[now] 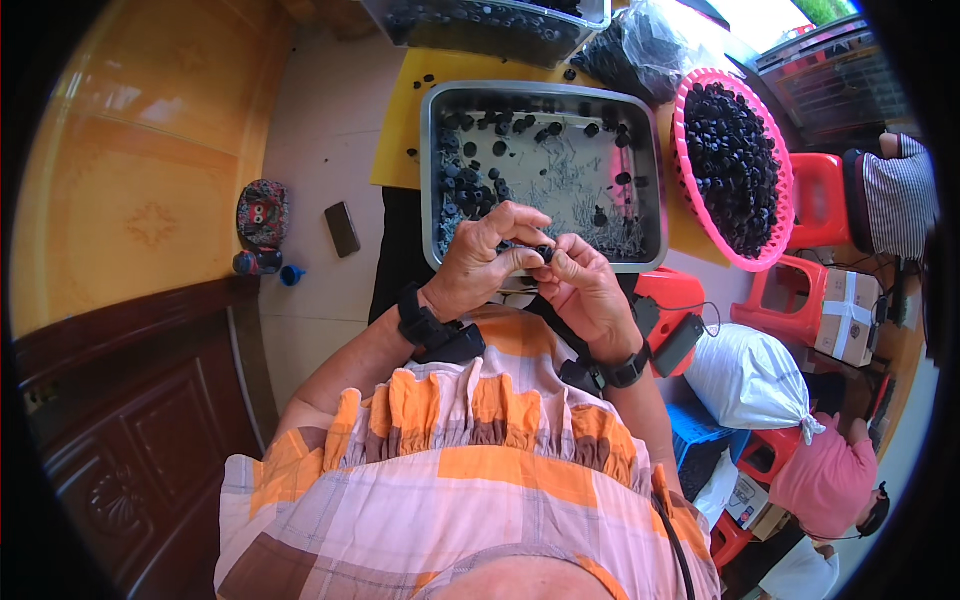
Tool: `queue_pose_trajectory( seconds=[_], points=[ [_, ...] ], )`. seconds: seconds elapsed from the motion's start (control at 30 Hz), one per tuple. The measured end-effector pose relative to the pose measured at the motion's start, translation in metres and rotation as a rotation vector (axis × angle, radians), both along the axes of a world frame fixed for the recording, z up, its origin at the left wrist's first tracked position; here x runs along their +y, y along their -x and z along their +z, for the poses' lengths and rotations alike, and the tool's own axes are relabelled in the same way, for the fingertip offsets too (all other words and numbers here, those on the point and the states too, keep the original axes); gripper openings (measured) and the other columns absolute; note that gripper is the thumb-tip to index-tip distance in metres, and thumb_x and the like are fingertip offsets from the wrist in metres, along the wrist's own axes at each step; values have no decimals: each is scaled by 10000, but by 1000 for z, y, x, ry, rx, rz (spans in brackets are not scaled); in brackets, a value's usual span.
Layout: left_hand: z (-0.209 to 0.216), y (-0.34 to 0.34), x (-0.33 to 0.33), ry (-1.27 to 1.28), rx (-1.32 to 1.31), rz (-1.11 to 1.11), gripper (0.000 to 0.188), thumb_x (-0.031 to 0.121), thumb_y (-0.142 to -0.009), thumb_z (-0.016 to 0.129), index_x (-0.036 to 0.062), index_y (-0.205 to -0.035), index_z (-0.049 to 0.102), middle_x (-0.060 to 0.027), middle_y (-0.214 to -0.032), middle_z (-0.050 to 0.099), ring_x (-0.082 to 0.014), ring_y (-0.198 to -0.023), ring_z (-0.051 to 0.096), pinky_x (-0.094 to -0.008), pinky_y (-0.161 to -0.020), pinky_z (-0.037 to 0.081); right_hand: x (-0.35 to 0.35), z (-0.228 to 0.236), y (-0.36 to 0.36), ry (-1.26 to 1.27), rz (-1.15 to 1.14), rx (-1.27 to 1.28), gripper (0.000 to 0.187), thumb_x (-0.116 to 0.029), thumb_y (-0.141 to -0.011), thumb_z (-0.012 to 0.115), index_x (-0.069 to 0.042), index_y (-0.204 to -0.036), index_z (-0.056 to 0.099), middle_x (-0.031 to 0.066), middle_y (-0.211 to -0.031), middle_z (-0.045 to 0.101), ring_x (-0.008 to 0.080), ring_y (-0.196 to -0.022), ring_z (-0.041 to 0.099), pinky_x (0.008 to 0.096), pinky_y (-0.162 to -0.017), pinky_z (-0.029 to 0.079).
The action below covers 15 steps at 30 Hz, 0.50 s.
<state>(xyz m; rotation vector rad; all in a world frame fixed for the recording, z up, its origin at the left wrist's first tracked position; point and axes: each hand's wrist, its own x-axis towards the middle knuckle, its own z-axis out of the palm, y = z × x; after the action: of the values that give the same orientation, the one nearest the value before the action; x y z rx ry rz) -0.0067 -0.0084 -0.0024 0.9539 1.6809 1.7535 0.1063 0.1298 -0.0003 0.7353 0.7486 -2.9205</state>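
Note:
My left hand (478, 258) and my right hand (590, 290) meet above the near edge of a metal tray (652, 262). Both are closed in a pinch on one small black round part (545, 253), held between thumbs and fingertips. Fingers cover much of it, so its exact kind does not show. Inside the tray, small black knob-like parts (470, 190) are heaped at the left and scattered toward the back and right. Many thin silvery pins or screws (570, 190) are strewn over the tray's floor.
A pink basket (682, 165) full of black parts stands right of the tray. Beyond the tray is a clear bin (480, 45). Red stools (815, 200), a white sack (750, 375) and a seated person (825, 480) are at right. A phone (342, 229) lies on the left floor.

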Motion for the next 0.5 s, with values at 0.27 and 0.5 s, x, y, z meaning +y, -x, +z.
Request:
queue_pose_trajectory(
  seconds=[0.27,0.5],
  points=[
    [-2,0,0,-15,-94,-36,299,-21,-792,652,44,-1062,543,-58,-947,662,-106,-912,616,-228,-805,476,-1,-4,3,24,-1,35,89,-65,-858,615,-70,-866,526,33,-793,578,132,-711,568,232,-607,440],
    [-5,-3,9,45,-158,8,357,-55,-801,616,34,-1127,504,-61,-971,649,-123,-933,603,-240,-816,479,1,1,7,-96,-69,5,104,-63,-849,625,-83,-874,527,13,-787,580,108,-691,566,222,-597,441]
  ],
)
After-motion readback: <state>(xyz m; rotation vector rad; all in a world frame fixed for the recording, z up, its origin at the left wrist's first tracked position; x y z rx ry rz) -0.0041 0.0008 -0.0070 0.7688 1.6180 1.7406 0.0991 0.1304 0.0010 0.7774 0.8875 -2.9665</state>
